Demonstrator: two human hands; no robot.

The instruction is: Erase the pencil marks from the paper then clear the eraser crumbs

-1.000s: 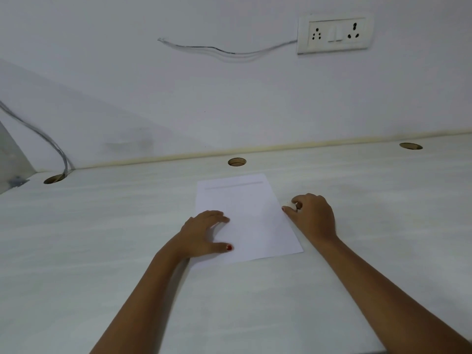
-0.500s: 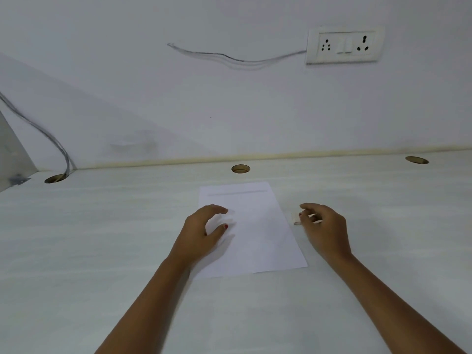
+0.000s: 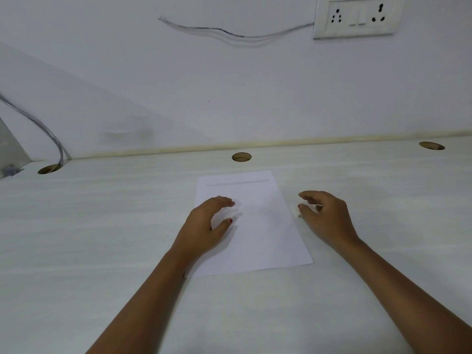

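The left hand (image 3: 204, 226) arches over the left part of the paper (image 3: 263, 226), fingers loosely curved and holding nothing. The right hand (image 3: 327, 218) lies on the desk (image 3: 102, 251) just beside the sheet's right edge. Its curled fingertips are at the small white eraser (image 3: 297, 210), which lies between them and that edge, though whether they pinch it I cannot tell. Beyond the sheet are a cable hole (image 3: 241, 157) and the wall socket (image 3: 357, 16).
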